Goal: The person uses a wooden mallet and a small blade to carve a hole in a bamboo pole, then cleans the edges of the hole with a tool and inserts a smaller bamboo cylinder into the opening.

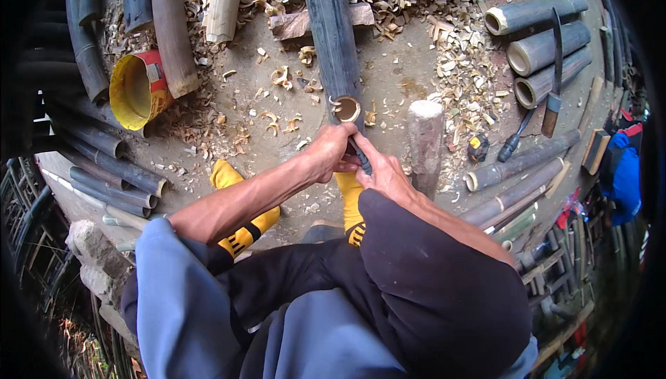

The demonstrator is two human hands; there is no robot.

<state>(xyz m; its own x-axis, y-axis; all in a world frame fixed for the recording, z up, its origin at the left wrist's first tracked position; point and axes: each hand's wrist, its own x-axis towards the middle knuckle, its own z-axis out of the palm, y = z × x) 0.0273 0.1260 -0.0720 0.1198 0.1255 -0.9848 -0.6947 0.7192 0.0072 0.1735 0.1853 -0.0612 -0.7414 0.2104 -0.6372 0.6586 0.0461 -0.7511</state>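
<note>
Slanting away slightly leftward, dark bamboo tube (333, 42), near end open

Blue-grey and black clothing (444, 282) is worn with black-striped yellow footwear (351, 204).

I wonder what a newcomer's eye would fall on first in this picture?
Probably the bright yellow footwear near the middle, then the red-and-yellow bucket at upper left. The thick dark bamboo tube also stands out, running from the top edge toward the centre; at its open near end, the left hand and right hand meet around a dark tool handle.
</note>
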